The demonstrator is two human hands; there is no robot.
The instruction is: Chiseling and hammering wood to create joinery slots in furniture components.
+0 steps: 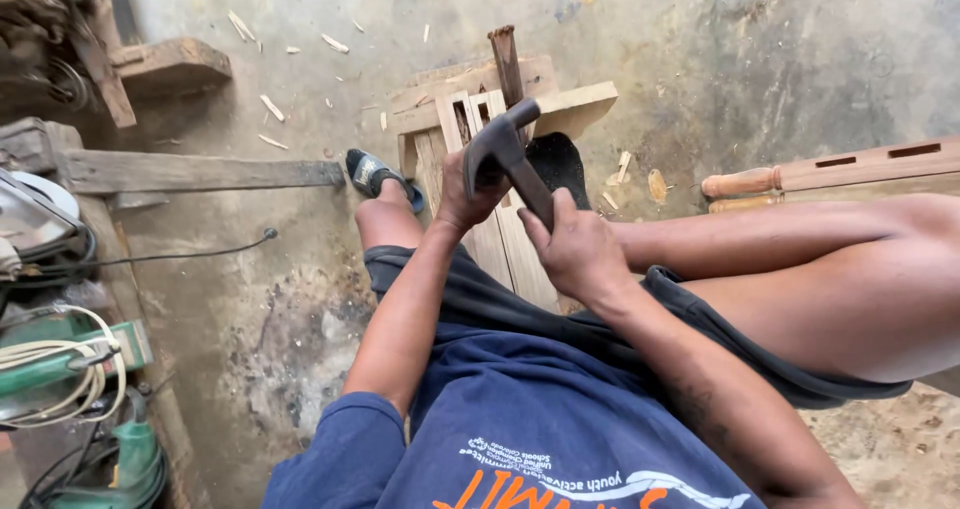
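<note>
Fingers of the right hand (578, 251) wrap the dark wooden handle of the steel-headed hammer (508, 151), while the left hand (466, 194) closes around its head. It looks heavy, rigid and top-weighted, best gripped low on the handle. Beyond lies the pale slatted wooden frame (470, 119), with a dark upright chisel (506, 64) standing in it.

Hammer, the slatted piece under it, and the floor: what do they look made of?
Hammer: head looks like dark, dull metal, probably steel; the handle is dark too, material unclear under the right hand. The left hand grips by the head.
Slatted piece: pale bare wood, unfinished, grain and cut slots visible.
Floor: looks like rough grey concrete, stained, strewn with wood chips.
</note>
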